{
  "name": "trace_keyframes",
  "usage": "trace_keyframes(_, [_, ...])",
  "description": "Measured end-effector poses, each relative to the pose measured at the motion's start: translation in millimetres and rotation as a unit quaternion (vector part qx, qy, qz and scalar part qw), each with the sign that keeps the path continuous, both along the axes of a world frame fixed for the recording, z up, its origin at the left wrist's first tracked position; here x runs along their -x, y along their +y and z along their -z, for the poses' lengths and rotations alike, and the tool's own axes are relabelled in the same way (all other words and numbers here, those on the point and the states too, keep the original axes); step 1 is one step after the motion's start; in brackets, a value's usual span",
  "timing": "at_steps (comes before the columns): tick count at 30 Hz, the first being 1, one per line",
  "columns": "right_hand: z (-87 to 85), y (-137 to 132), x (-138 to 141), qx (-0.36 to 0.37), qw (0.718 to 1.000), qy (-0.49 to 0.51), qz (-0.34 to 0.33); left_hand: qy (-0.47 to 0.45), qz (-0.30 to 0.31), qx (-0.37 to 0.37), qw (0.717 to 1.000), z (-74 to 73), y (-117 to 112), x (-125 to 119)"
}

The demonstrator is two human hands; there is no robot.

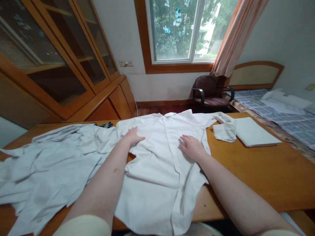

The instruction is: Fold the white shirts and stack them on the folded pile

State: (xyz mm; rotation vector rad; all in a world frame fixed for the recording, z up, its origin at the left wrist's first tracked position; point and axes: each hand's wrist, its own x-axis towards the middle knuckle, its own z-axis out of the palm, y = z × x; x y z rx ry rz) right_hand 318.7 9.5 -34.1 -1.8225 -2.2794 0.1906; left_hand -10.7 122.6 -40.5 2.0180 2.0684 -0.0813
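A white button-up shirt [157, 190] lies spread front side up on the wooden table, its collar toward the far edge and its hem at the near edge. Creases run across its lower half. My left hand [133, 136] rests flat on the shirt's left chest area, fingers spread. On the other side of the button strip, my right hand [190, 146] lies on the fabric with fingers stretched out. The right sleeve [225, 129] is bent over on the table, while the left one reaches toward a pile of white shirts [54, 160].
A folded white garment or flat white stack [257, 132] sits at the right on the wooden table [246, 177]. Beyond the table stand a brown armchair [208, 90] and a bed [275, 111]. A glass-door cabinet [71, 59] rises at the left.
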Motion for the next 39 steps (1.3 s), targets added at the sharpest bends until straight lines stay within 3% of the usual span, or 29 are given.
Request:
trace_keyframes(3, [2.4, -1, 0, 0.032, 0.999, -0.015, 0.005, 0.01, 0.004, 0.018, 1.0, 6.6, 7, 11])
trace_keyframes(8, [13.6, 1, -2, 0.096, 0.995, -0.017, -0.009, 0.035, 0.041, -0.038, 0.998, 15.3, 4, 21])
trace_keyframes(15, [17.9, 2, -8, 0.122, 0.991, -0.033, -0.031, 0.003, 0.068, -0.038, 0.997, 13.0, 0, 30])
trace_keyframes(21, [18.4, 4, -6, 0.115, 0.992, -0.045, -0.034, 0.004, 0.094, 0.008, 0.996, -8.7, -12, 25])
trace_keyframes(27, [19.3, 7, -4, 0.091, 0.994, -0.047, -0.036, -0.016, 0.179, 0.049, 0.983, -35.4, -56, -28])
trace_keyframes(29, [19.4, 8, -3, 0.088, 0.995, -0.044, -0.034, -0.042, 0.203, 0.065, 0.976, -32.5, -70, -46])
trace_keyframes(32, [18.9, 9, -3, 0.089, 0.995, -0.037, -0.033, -0.039, 0.191, 0.054, 0.979, -16.6, -83, -60])
trace_keyframes(36, [14.5, 8, -4, 0.077, 0.997, 0.001, -0.033, -0.022, 0.188, -0.008, 0.982, 3.0, -87, -57])
trace_keyframes(39, [7.2, 5, -6, 0.052, 0.997, 0.05, -0.027, -0.023, 0.196, -0.024, 0.98, 4.4, -86, -48])
